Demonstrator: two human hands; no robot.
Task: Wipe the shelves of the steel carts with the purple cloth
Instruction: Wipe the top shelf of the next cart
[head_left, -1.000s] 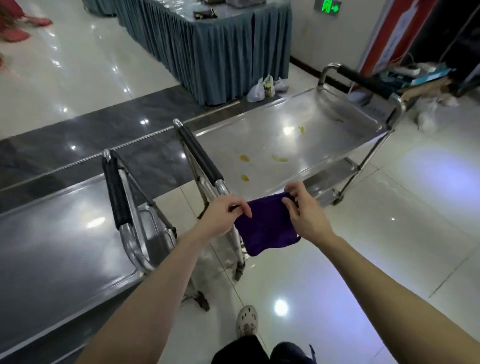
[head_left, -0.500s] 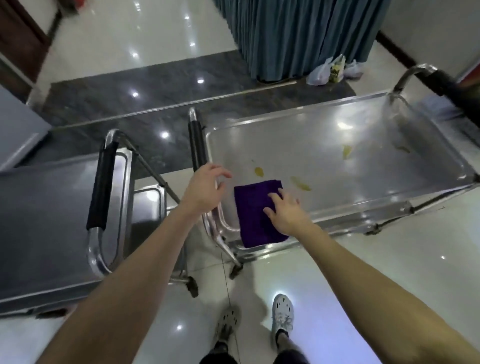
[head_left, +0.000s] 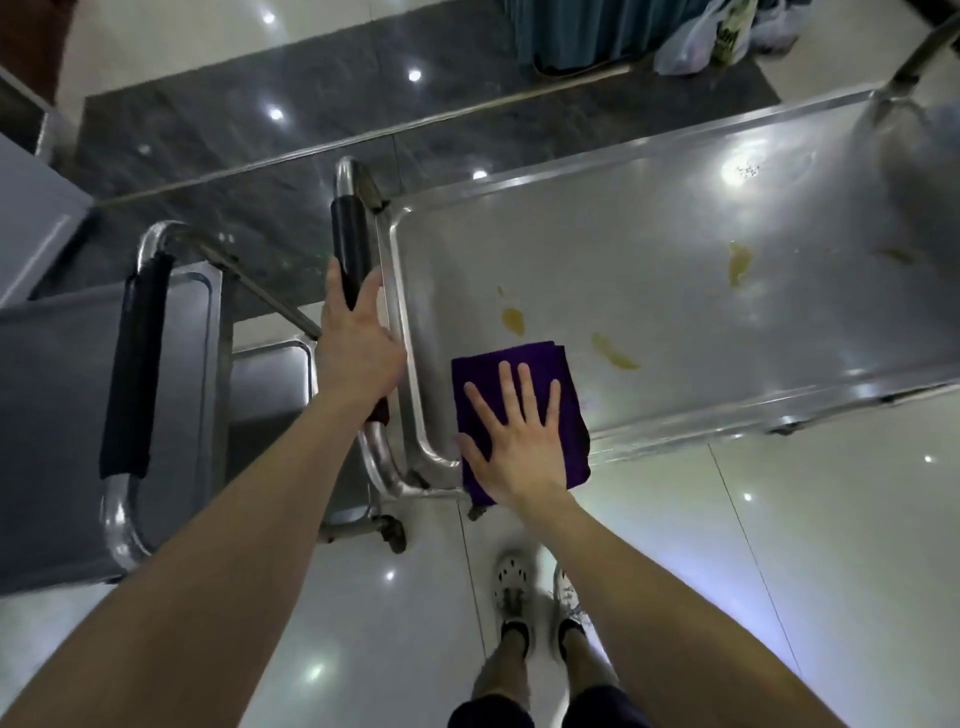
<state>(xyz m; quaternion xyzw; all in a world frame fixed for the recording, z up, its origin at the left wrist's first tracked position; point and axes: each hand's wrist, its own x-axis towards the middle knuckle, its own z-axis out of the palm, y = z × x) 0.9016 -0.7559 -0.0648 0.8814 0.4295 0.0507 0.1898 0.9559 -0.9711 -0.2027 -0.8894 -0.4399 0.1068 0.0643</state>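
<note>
Steel cart (head_left: 52, 415) at nine o'clock stood untouched, though that dim edge of the view was too poor to judge its shelf for dirt. Just right of it, the left hand (head_left: 358, 348) had its fingers wrapped round the black handle (head_left: 350, 244) of the second cart (head_left: 649, 249), apparently steadying it. At centre, the purple cloth (head_left: 574, 415) lay folded on that cart's top shelf at its near-left corner, overhanging the near rim. The right hand (head_left: 519, 436) pressed it flat, fingers straight and spread. Yellow stains (head_left: 513, 319) sat from twelve to two o'clock of the cloth. Wiping seemed barely begun. The next move likely called for a firm push away and rightward across those stains.
</note>
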